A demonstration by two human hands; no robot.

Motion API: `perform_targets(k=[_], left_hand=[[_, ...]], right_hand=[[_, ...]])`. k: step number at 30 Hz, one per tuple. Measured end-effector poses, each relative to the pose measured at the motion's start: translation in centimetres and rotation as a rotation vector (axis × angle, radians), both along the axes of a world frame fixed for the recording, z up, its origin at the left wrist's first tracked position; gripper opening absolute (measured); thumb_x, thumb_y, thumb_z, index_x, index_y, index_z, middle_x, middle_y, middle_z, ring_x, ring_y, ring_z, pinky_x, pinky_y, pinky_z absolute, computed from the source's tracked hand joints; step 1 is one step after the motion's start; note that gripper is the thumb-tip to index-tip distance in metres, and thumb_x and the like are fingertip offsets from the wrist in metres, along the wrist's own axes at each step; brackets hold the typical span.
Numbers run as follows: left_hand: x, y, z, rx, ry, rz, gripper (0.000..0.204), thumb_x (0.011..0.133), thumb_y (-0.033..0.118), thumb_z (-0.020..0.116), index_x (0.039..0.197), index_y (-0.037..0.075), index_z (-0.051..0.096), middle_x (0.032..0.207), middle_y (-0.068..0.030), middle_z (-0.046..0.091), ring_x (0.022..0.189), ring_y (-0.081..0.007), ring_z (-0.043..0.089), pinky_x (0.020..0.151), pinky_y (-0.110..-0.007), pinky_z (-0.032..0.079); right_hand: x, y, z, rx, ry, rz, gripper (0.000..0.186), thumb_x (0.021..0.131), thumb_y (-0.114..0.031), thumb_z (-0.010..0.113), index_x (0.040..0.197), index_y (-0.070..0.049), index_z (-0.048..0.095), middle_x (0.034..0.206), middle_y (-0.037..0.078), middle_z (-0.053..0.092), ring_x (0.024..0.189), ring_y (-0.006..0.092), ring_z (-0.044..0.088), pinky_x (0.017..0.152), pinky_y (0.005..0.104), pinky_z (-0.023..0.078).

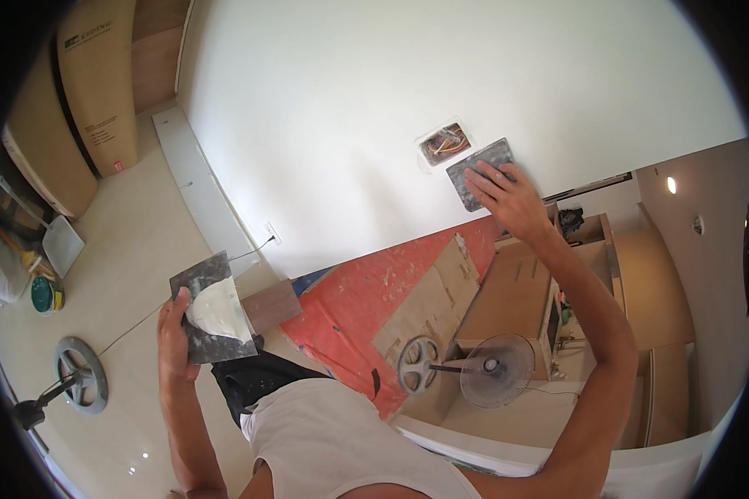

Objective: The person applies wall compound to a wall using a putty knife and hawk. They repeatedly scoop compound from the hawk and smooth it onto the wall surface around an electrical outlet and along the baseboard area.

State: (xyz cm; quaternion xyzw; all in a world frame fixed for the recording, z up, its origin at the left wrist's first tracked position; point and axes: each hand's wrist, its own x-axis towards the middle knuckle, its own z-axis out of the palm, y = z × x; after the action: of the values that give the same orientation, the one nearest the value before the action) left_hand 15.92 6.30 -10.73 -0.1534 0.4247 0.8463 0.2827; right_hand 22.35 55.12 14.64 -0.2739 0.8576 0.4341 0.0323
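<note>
A smooth, matt white wall (333,108) fills the upper part of the view, broken by a rectangular recess (445,143) with rough, patched edges and a tangle of coloured wires inside. Just beside the recess, at its lower right, a thin, flat grey plate (495,154) with straight edges and a streaky, scuffed face is held up to the wall; whether its whole face touches cannot be made out. Lower left, well apart from it, a dark plate (204,274) of similar squared shape, mottled with pale smears, carries a thick, creamy mound of white paste (220,312), rounded on its left side and cut nearly straight on its right. Below the wall spreads a wrinkled, white-flecked red sheet (341,320), partly covered by a worn strip of cardboard (429,308); a round-based fan (495,374) stands near the strip. The right hand (512,200) grips the grey plate, its fingers slightly spread and laid across the face, the thumb hidden. The left hand (173,341) is closed around the left edge of the dark plate, a fingertip or thumb showing on the upper face and the rest mostly hidden beneath.
</note>
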Motion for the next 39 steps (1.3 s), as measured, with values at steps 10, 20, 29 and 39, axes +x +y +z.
perform_targets(k=[10,20,29,39], left_hand=[[-0.4,0.0,0.3,0.028,0.02,-0.078,0.037,0.097,0.033,0.055,0.112,0.0,0.06,0.098,-0.0086,0.067,0.083,-0.0168,0.068,0.074,-0.03,0.056],[-0.3,0.0,0.8,0.013,0.04,-0.052,0.037,0.097,0.033,0.055,0.112,0.0,0.06,0.098,-0.0085,0.067,0.085,-0.0173,0.067,0.074,-0.031,0.056],[0.2,0.1,0.3,-0.04,-0.025,0.07,0.035,0.098,0.03,0.054,0.113,-0.001,0.06,0.097,-0.0088,0.067,0.083,-0.0167,0.068,0.073,-0.03,0.056],[-0.1,0.1,0.2,-0.019,-0.004,0.026,0.036,0.098,0.031,0.054,0.114,-0.001,0.059,0.101,-0.01,0.066,0.087,-0.0179,0.067,0.074,-0.031,0.056]], right_hand=[[-0.1,-1.3,-0.1,0.067,0.113,-0.039,0.042,0.082,-0.01,0.056,0.124,-0.007,0.06,0.141,0.002,0.051,0.134,0.0202,0.042,0.107,0.0396,0.035],[1.4,-0.4,-0.7,0.063,0.093,-0.118,0.042,0.082,-0.011,0.057,0.124,-0.008,0.06,0.144,0.001,0.049,0.134,0.0204,0.042,0.105,0.0393,0.037],[3.0,-1.0,-1.4,-0.052,0.178,-0.208,0.049,0.08,-0.005,0.058,0.129,-0.004,0.056,0.144,0.009,0.049,0.129,0.0219,0.049,0.096,0.0406,0.042],[2.3,-5.8,-5.8,-0.12,0.692,-0.499,0.049,0.088,-0.002,0.046,0.137,0.0,0.047,0.145,0.015,0.047,0.137,0.0256,0.042,0.107,0.0417,0.036]])
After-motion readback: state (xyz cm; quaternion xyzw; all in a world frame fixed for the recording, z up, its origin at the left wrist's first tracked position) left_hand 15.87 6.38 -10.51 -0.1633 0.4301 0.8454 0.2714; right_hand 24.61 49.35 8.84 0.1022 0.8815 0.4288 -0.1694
